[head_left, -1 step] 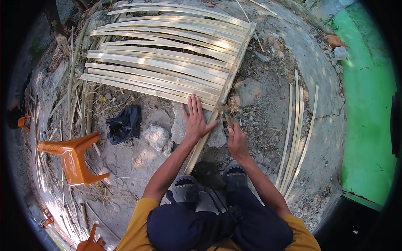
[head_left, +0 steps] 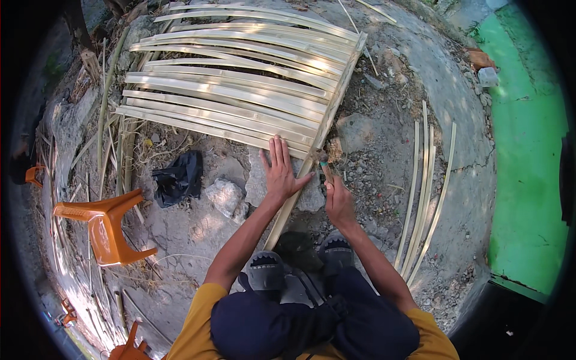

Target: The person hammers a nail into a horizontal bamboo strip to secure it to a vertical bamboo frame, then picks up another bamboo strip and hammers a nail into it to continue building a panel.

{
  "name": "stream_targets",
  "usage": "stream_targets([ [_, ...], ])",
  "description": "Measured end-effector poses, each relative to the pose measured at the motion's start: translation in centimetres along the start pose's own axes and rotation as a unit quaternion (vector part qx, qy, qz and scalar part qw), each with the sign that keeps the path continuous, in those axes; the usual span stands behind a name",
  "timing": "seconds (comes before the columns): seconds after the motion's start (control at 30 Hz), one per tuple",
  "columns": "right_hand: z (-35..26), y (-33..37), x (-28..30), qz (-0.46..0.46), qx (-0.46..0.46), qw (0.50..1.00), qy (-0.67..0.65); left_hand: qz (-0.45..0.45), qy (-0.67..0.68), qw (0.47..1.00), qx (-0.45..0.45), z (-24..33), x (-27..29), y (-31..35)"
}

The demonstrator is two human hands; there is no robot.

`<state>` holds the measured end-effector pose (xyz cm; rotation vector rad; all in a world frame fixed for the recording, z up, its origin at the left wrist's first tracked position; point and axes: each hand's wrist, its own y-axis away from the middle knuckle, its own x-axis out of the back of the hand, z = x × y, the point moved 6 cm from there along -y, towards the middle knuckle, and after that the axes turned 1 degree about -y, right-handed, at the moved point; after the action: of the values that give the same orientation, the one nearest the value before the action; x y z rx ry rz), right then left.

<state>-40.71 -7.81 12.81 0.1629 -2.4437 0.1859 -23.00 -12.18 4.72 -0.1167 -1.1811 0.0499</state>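
Note:
My left hand [head_left: 281, 177] lies with fingers stretched out on the nearest bamboo slat [head_left: 198, 130], its thumb pointing toward the long side strip [head_left: 343, 90]. In my right hand [head_left: 341, 204] is a hammer [head_left: 326, 170], gripped by its handle. The hammer's head is at the side strip, where the nearest slat meets it; whether they touch I cannot tell. Several pale slats lie side by side across the strip, forming a panel. The strip's near end reaches down beside my left shoe [head_left: 264, 273]. Any nail under the hammer is too small to make out.
Loose bamboo strips [head_left: 427, 192] lie on the ground at the right. An orange plastic chair [head_left: 108, 231] is tipped over at the left, near a black plastic bag [head_left: 179, 178] and a pale rock [head_left: 224, 197]. A green surface [head_left: 522, 168] borders the far right.
The hammer and my right hand have shifted very slightly to the left. My left hand and the panel stay in place.

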Motion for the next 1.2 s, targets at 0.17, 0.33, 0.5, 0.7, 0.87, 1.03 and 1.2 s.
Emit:
stream_targets([
  [0.17, -1.0, -1.7, 0.5, -0.047, -0.038, 0.998, 0.02, 0.004, 0.012, 1.0, -0.003, -0.1, -0.1, -0.1],
  [0.33, -2.7, -1.9, 1.4, 0.004, 0.032, 0.999, -0.035, 0.007, 0.011, 1.0, -0.001, -0.1, 0.1, 0.1],
  [0.5, 1.6, -0.1, -0.3, -0.066, -0.03, 0.996, 0.058, -0.003, 0.006, 1.0, 0.001, 0.2, 0.3, 0.0],
  [0.7, 1.7, -0.4, -0.7, -0.058, -0.025, 0.996, 0.07, 0.004, 0.008, 1.0, 0.0, 0.2, 0.0, -0.1],
  [0.87, -2.3, -2.4, 0.7, -0.033, -0.008, 0.999, 0.004, 0.001, 0.006, 1.0, 0.001, -0.5, 0.2, 0.1],
  [1.03, -0.8, -1.6, 0.8, -0.003, 0.02, 1.0, -0.007, 0.004, 0.002, 1.0, -0.002, 0.0, 0.1, -0.1],
  [1.2, 1.9, -0.1, -0.9, -0.061, -0.013, 0.996, 0.06, -0.007, -0.003, 1.0, -0.005, 0.1, -0.1, 0.2],
])
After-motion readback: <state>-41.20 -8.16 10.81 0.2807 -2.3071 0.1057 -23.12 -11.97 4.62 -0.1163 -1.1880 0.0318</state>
